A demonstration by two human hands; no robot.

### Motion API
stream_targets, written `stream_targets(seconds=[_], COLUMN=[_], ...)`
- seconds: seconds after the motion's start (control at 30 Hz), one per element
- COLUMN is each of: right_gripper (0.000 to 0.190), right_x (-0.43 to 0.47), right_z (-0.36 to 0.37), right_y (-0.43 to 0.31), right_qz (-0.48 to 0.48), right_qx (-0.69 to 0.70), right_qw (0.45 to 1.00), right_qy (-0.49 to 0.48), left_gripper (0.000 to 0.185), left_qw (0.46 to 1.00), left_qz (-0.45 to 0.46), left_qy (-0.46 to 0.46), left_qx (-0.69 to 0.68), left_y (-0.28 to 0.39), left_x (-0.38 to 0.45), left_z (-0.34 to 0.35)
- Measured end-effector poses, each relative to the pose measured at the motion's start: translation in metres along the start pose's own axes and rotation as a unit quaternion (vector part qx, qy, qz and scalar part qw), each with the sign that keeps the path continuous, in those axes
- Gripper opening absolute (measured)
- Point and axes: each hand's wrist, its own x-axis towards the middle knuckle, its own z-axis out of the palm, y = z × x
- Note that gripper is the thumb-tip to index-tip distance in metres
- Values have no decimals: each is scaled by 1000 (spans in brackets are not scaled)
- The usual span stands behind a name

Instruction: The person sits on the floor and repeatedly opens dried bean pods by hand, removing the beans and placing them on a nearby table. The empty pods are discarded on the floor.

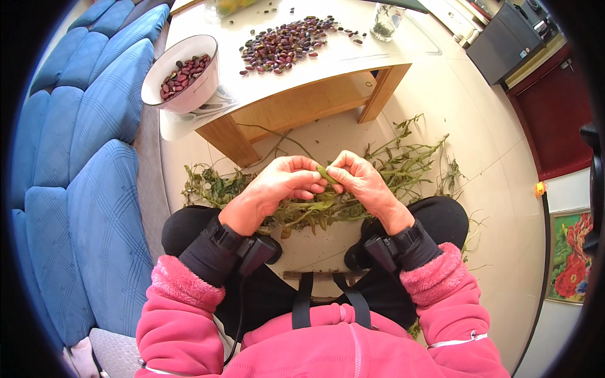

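Observation:
A green bean pod (326,175) is pinched between my two hands, above the floor between my knees. My left hand (288,181) grips the pod's left end with thumb and fingers. At its right end, my right hand (355,177) holds it between thumb and forefinger. Whether the pod is split cannot be made out. Below both hands lies a heap of cut bean plants (326,208), with leaves, stems and pods spread left and right across the tiles.
Ahead stands a low wooden table (227,137) with a pile of dark red and purple beans (283,45). A white bowl (208,92) of beans sits at its left corner, a drinking glass (387,22) at its right. A blue sofa (101,227) runs along the left.

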Motion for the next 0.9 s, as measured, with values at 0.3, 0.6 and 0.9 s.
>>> stream_targets(seconds=[0.3,0.6,0.9], right_gripper=[15,17,19], right_x=[1,-2,-3], right_z=[-3,-4,-2], right_y=[7,0,6], right_qz=[6,19,14], right_qx=[-42,-135,-185], right_qw=[999,991,982], right_qy=[-10,1,17], left_gripper=[17,16,18], left_qw=[999,999,999], left_qz=[-26,-23,-13], left_qy=[19,25,22], left_qx=[-36,-31,-29], left_y=[-12,-18,-16], left_x=[13,19,19], left_z=[1,1,2])
